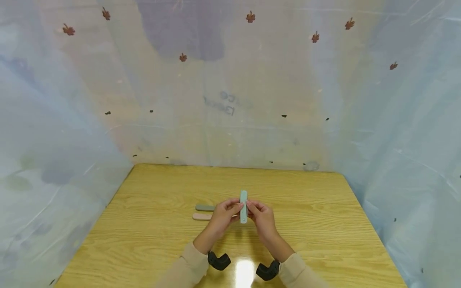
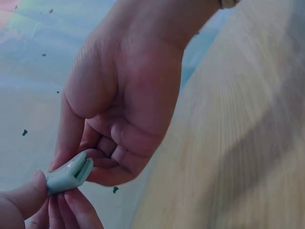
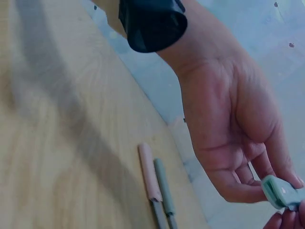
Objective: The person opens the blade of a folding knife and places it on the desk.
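Note:
A slim mint-green bar with rounded ends and a small dot near its near end is held up over the table between both hands. Its end shows a lengthwise slit in the left wrist view, where the bar is seen end-on. My left hand pinches it from the left with the thumb on top. From the right, my right hand pinches it too, thumb against its edge. On the table to the left lie a pink-handled utensil and a green-handled utensil, side by side, their grey metal parts cut off below.
The wood-grained table ends at a plastic sheet wall behind and at both sides. Black curved wrist mounts hang under both wrists. The left hand overlaps the two utensils in the head view.

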Motion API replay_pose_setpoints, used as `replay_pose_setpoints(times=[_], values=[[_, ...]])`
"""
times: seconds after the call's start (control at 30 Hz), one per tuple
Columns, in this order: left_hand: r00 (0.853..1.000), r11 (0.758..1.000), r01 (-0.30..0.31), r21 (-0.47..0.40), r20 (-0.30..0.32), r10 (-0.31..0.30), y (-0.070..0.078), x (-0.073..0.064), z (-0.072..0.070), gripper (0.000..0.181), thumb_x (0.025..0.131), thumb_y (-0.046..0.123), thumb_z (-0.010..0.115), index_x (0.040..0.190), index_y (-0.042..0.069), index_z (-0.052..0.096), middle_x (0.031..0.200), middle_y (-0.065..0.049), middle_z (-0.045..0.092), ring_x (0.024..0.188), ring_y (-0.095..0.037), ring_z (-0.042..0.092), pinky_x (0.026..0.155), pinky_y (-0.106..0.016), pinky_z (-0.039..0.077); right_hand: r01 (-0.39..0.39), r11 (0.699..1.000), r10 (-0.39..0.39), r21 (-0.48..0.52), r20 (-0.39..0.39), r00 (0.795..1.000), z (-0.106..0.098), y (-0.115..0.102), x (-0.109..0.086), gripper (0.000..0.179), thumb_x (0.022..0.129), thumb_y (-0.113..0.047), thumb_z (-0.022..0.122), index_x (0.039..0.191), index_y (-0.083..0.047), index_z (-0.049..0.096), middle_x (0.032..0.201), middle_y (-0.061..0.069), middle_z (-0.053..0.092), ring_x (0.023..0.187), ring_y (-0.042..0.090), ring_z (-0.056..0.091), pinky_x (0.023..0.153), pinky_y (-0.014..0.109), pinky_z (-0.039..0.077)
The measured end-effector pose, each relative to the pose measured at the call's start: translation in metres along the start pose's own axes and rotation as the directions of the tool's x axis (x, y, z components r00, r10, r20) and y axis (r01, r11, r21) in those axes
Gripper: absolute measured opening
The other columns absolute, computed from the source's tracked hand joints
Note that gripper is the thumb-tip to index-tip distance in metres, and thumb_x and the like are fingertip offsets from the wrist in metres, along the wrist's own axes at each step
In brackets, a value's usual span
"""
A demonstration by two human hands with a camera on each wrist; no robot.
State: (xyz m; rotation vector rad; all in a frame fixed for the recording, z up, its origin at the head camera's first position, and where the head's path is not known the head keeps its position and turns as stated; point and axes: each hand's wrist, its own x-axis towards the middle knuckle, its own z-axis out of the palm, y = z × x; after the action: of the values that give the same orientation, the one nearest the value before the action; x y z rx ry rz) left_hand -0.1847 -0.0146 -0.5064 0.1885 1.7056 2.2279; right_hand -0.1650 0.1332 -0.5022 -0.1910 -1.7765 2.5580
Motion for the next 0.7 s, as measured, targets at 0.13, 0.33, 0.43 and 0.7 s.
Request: replay_pose_setpoints(times=[0.13,0.33,0.43,0.7], values=[[1.0,1.0,0.004,-0.018,-0.025,-0.004,-0.009,-0.006,0.002,0.041,0.092,0.024,0.06,0.124,-0.001,0.054,0.106,-0.008,0.063,0.095,-0.019,0.061,0.083,-0.035,0.051,0.008,1.0,-0.008,0.011,-0.042,0.999,0.0,0.01,-0.004,0.031,0.089,-0.015,0.064,0.104,0.012,0.061,0.085,0.005,0.066,0.075,0.013,0.061,0.071,0.027,0.053],[0.999,0.999,-0.008,-0.042,-0.043,0.006,-0.015,-0.012,0.002,0.04,0.093,0.021,0.059,0.124,-0.003,0.054,0.104,-0.008,0.063,0.093,-0.019,0.061,0.081,-0.033,0.052,0.018,0.999,-0.016,0.035,-0.058,0.998,0.001,0.018,-0.008,0.029,0.088,-0.013,0.065,0.101,0.013,0.062,0.082,0.004,0.065,0.072,0.012,0.061,0.068,0.025,0.053],[0.999,0.998,-0.014,-0.054,-0.043,0.011,-0.016,-0.013,0.001,0.04,0.092,0.02,0.06,0.123,-0.005,0.053,0.102,-0.008,0.063,0.09,-0.018,0.061,0.078,-0.03,0.052,0.02,0.999,-0.017,0.05,-0.065,0.998,0.003,0.02,-0.01,0.029,0.088,-0.012,0.065,0.101,0.013,0.062,0.082,0.004,0.065,0.072,0.012,0.061,0.068,0.025,0.053],[0.999,0.998,-0.011,-0.069,-0.046,0.007,-0.018,-0.012,-0.004,0.04,0.092,0.018,0.06,0.122,-0.006,0.052,0.102,-0.008,0.063,0.087,-0.016,0.061,0.074,-0.028,0.051,0.019,0.999,-0.016,0.045,-0.077,0.997,0.005,0.023,-0.01,0.031,0.088,-0.014,0.065,0.103,0.013,0.06,0.084,0.005,0.064,0.073,0.012,0.059,0.069,0.025,0.052]])
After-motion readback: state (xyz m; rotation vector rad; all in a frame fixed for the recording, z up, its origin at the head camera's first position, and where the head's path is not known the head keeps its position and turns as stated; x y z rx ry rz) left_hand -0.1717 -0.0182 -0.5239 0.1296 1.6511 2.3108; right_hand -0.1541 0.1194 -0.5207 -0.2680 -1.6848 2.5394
